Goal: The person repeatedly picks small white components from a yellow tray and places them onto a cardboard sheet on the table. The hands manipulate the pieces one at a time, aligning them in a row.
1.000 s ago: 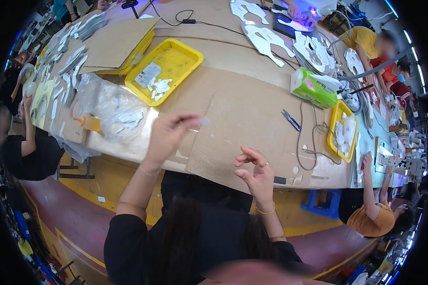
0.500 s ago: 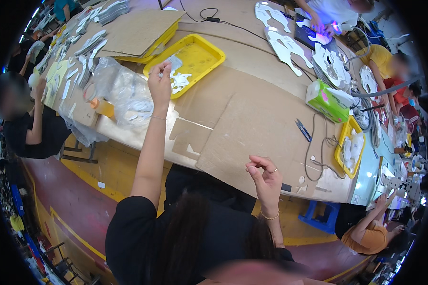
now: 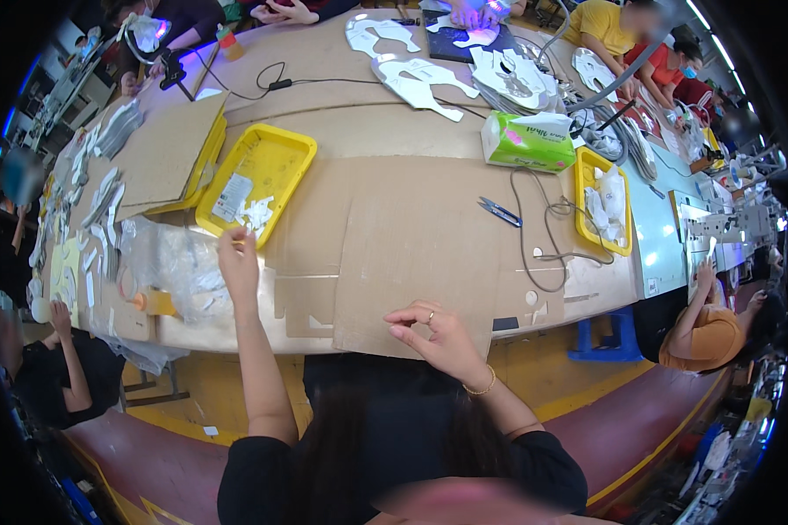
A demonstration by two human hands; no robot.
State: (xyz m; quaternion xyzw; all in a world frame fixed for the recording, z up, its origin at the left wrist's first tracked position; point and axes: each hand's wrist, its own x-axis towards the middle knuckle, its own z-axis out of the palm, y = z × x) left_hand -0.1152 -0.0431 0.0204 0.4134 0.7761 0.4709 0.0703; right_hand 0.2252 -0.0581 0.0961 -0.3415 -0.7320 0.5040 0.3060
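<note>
Over the long desk (image 3: 385, 131), seen from the head camera, the person's left hand (image 3: 236, 262) is stretched far forward to the near lip of a yellow tray (image 3: 276, 153), its fingers drawn together as if pinching something small; what it pinches, if anything, is too small to tell. White cut pieces (image 3: 256, 213) and a paper slip lie in that tray, just beyond the fingertips. A crumpled clear plastic bag (image 3: 179, 262) sits to the left of the wrist.

Closer in, the right hand (image 3: 442, 337) hovers at the near edge of a big cardboard sheet (image 3: 420, 254), thumb and forefinger nearly touching, the rest loosely curled; whether it grips anything I cannot tell.

Small snips (image 3: 500, 211) and a loose cable (image 3: 552, 236) lie on the cardboard to the right, with a green tissue box (image 3: 530, 140) behind them.

With the arm so stretched, I'd worry that a tiny pinched piece could slip and vanish into the plastic, or the forearm could drag the bag off the edge.
</note>
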